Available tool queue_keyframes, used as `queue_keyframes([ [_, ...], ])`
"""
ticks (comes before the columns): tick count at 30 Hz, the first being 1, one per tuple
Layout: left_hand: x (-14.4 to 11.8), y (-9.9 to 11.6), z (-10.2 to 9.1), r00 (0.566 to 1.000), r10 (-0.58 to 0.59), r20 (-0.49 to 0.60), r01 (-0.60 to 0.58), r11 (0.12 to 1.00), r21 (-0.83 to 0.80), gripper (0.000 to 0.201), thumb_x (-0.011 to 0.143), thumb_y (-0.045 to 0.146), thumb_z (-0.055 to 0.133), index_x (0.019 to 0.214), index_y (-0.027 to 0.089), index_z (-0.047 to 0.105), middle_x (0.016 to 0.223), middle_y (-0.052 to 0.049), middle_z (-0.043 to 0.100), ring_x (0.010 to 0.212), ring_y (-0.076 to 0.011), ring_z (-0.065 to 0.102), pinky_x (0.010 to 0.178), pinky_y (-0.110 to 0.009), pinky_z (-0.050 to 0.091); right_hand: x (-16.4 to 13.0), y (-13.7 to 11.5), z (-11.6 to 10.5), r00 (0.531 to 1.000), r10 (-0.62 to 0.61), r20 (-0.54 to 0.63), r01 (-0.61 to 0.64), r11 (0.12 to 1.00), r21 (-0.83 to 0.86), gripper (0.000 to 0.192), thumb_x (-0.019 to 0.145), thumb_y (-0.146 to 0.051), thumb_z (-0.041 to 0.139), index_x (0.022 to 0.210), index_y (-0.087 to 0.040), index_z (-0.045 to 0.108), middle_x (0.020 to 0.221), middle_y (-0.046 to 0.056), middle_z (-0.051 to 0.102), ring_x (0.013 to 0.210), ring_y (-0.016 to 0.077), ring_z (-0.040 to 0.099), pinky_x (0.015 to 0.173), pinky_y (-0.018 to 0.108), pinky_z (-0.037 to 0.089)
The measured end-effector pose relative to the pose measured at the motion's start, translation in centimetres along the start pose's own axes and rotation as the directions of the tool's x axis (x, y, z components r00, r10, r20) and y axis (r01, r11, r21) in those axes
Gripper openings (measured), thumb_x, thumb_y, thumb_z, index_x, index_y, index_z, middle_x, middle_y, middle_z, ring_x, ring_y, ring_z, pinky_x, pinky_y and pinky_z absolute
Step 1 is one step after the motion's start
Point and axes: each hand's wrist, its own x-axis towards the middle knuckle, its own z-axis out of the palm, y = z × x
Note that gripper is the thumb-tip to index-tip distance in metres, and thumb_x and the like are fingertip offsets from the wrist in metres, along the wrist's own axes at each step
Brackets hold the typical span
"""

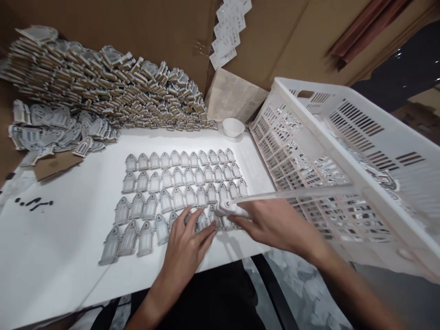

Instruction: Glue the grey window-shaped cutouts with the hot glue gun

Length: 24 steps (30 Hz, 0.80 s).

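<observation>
Black handwritten marks (33, 203) on white board (51, 238); not legible. Newspaper (233, 94) print unreadable.

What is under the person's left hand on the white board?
The left hand lies flat on the front row of grey arch-shaped cutouts on the white board. Edges of a few pieces show between its fingers; how many it covers is hidden.

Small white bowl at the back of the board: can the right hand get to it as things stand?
Probably yes. The white bowl sits uncovered beside the crate, nothing over it, but the right hand holds a white tool and must pass over the arch-shaped pieces.
</observation>
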Motion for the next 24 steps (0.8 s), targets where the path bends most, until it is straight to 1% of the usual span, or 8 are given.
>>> queue_keyframes([
  [3, -0.2, -0.2, 0.1, 1.000, 0.008, 0.003, -0.007, 1.000, -0.011, 0.024, 0.101, 0.024, 0.074, 0.121, 0.033, 0.083, 0.145, -0.013, 0.068, 0.143, -0.0465, 0.050, 0.100, -0.065, 0.060, -0.9, 1.5, 0.0, 0.997, 0.065, 0.051, -0.071, 0.991, 0.113, 0.049, 0.110, -0.060, 0.053, 0.089, -0.022, 0.075, 0.066, 0.005, 0.071, 0.060, 0.0216, 0.066, 0.057, 0.032, 0.025],
  [5, -0.3, -0.4, 0.2, 1.000, 0.010, 0.003, -0.010, 1.000, -0.020, 0.024, 0.101, 0.024, 0.073, 0.121, 0.033, 0.083, 0.145, -0.013, 0.068, 0.143, -0.0458, 0.051, 0.101, -0.065, 0.060, -1.9, 2.6, 0.7, 0.991, 0.118, 0.066, -0.129, 0.967, 0.219, 0.056, 0.110, -0.066, 0.049, 0.089, -0.022, 0.076, 0.060, 0.003, 0.066, 0.057, 0.0202, 0.063, 0.057, 0.032, 0.029],
  [10, -0.3, -0.4, 0.4, 1.000, 0.009, -0.014, -0.009, 1.000, -0.018, 0.026, 0.102, 0.024, 0.073, 0.126, 0.030, 0.081, 0.146, -0.014, 0.067, 0.143, -0.0450, 0.051, 0.104, -0.065, 0.059, -3.8, 3.6, 3.7, 0.976, 0.204, 0.075, -0.216, 0.876, 0.430, 0.057, 0.108, -0.071, 0.048, 0.108, -0.024, 0.080, 0.078, 0.003, 0.075, 0.076, 0.0256, 0.070, 0.067, 0.032, 0.040],
  [12, -0.2, -0.4, 0.4, 1.000, 0.016, -0.021, -0.016, 1.000, -0.007, 0.028, 0.102, 0.025, 0.073, 0.129, 0.027, 0.080, 0.148, -0.016, 0.066, 0.143, -0.0456, 0.051, 0.104, -0.065, 0.059, -4.1, 3.5, 4.9, 0.972, 0.212, 0.097, -0.232, 0.847, 0.479, 0.059, 0.109, -0.072, 0.047, 0.107, -0.023, 0.079, 0.074, 0.002, 0.070, 0.073, 0.0247, 0.068, 0.066, 0.032, 0.039],
  [14, -0.2, -0.4, 0.4, 1.000, 0.024, -0.020, -0.024, 1.000, 0.007, 0.030, 0.102, 0.025, 0.073, 0.130, 0.027, 0.080, 0.149, -0.017, 0.066, 0.143, -0.0466, 0.051, 0.103, -0.066, 0.059, -4.2, 3.4, 5.8, 0.967, 0.224, 0.118, -0.253, 0.836, 0.487, 0.062, 0.108, -0.074, 0.045, 0.093, -0.021, 0.075, 0.070, 0.001, 0.064, 0.068, 0.0230, 0.063, 0.064, 0.033, 0.037],
  [17, -0.2, -0.4, 0.4, 1.000, 0.025, -0.013, -0.025, 0.999, 0.020, 0.030, 0.101, 0.025, 0.073, 0.131, 0.028, 0.080, 0.149, -0.017, 0.066, 0.143, -0.0476, 0.051, 0.101, -0.067, 0.060, -4.2, 3.4, 6.5, 0.959, 0.252, 0.127, -0.282, 0.833, 0.477, 0.065, 0.106, -0.078, 0.045, 0.078, -0.022, 0.064, 0.072, 0.002, 0.062, 0.074, 0.0245, 0.064, 0.068, 0.033, 0.039],
  [20, -0.2, -0.4, 0.3, 1.000, 0.017, -0.013, -0.017, 1.000, 0.022, 0.030, 0.101, 0.024, 0.074, 0.130, 0.028, 0.081, 0.149, -0.017, 0.066, 0.142, -0.0476, 0.052, 0.101, -0.067, 0.060, -4.1, 3.5, 6.8, 0.957, 0.253, 0.142, -0.290, 0.830, 0.477, 0.065, 0.105, -0.079, 0.043, 0.073, -0.023, 0.058, 0.072, 0.002, 0.061, 0.080, 0.0269, 0.066, 0.073, 0.034, 0.042],
  [24, -0.2, -0.2, 0.2, 1.000, 0.004, -0.013, -0.004, 1.000, 0.020, 0.030, 0.101, 0.025, 0.074, 0.130, 0.029, 0.081, 0.149, -0.017, 0.066, 0.142, -0.0474, 0.051, 0.102, -0.068, 0.059, -4.2, 3.4, 7.0, 0.959, 0.250, 0.133, -0.283, 0.846, 0.451, 0.063, 0.105, -0.077, 0.043, 0.075, -0.024, 0.059, 0.073, 0.004, 0.065, 0.088, 0.0304, 0.069, 0.075, 0.035, 0.044],
])
